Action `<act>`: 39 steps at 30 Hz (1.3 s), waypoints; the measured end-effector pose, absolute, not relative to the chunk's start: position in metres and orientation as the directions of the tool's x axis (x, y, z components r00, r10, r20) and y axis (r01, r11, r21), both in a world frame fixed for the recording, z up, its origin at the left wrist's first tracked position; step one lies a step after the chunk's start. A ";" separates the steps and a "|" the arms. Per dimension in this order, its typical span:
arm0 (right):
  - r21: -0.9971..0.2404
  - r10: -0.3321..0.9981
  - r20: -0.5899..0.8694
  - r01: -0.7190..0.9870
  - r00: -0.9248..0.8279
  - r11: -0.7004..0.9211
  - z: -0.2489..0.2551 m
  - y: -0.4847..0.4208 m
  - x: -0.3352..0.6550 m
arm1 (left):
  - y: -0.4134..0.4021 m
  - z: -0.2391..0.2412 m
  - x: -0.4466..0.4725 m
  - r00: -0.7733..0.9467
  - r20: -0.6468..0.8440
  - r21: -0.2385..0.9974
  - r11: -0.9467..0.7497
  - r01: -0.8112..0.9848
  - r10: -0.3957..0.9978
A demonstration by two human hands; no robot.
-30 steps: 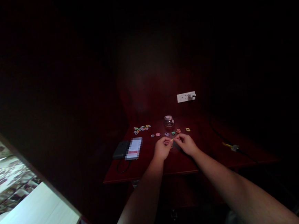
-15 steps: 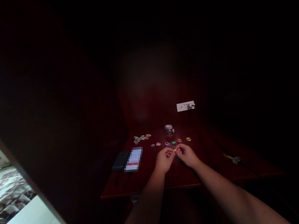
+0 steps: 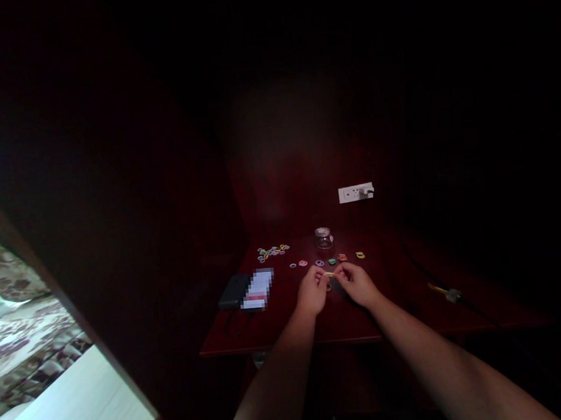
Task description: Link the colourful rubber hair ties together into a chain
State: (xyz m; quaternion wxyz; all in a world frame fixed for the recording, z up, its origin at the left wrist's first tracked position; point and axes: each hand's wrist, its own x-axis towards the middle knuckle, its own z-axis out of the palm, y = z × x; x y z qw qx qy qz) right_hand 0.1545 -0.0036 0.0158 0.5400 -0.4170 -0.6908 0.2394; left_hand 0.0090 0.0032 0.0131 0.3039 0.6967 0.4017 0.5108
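A small yellow hair tie (image 3: 329,273) is pulled into a short line between my two hands, above the table. My left hand (image 3: 312,291) pinches its left end, and my right hand (image 3: 357,284) pinches the other end. Just below the fingers a small pale ring (image 3: 329,288) partly shows; its kind is hard to make out. Beyond my hands lies a row of hair ties: pink (image 3: 303,263), purple (image 3: 320,263), green (image 3: 332,261), red (image 3: 342,257) and yellow (image 3: 360,255). A mixed pile of coloured hair ties (image 3: 271,253) rests at the back left.
Behind the row stands a clear lidded jar (image 3: 324,240). On the left, a phone (image 3: 257,289) with a blurred screen lies beside a black box-shaped device (image 3: 233,291) with a cable. A wall socket (image 3: 355,193) holds a plug. At the right, a dark cable (image 3: 483,314) crosses the dark red table (image 3: 415,316).
The yellow hair tie has gone from a small bunch at my fingertips to a stretched line, with my hands slightly farther apart. The whole view has shifted a little.
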 end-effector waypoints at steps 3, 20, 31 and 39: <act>-0.787 0.838 0.542 0.313 -0.059 0.531 0.013 -0.001 0.156 | 0.002 0.015 0.010 0.174 0.459 0.840 -0.489 0.236 0.871; -0.755 0.833 0.539 0.369 -0.123 0.542 0.012 -0.001 0.156 | 0.007 0.008 0.010 0.171 0.570 0.729 -0.591 0.346 0.804; -0.768 0.837 0.540 0.355 -0.087 0.533 0.007 0.004 0.158 | 0.006 0.009 0.009 0.176 0.535 0.755 -0.561 0.341 0.827; -0.798 0.850 0.524 0.315 -0.056 0.513 0.013 0.002 0.158 | 0.003 0.015 0.010 0.143 0.509 0.816 -0.528 0.235 0.849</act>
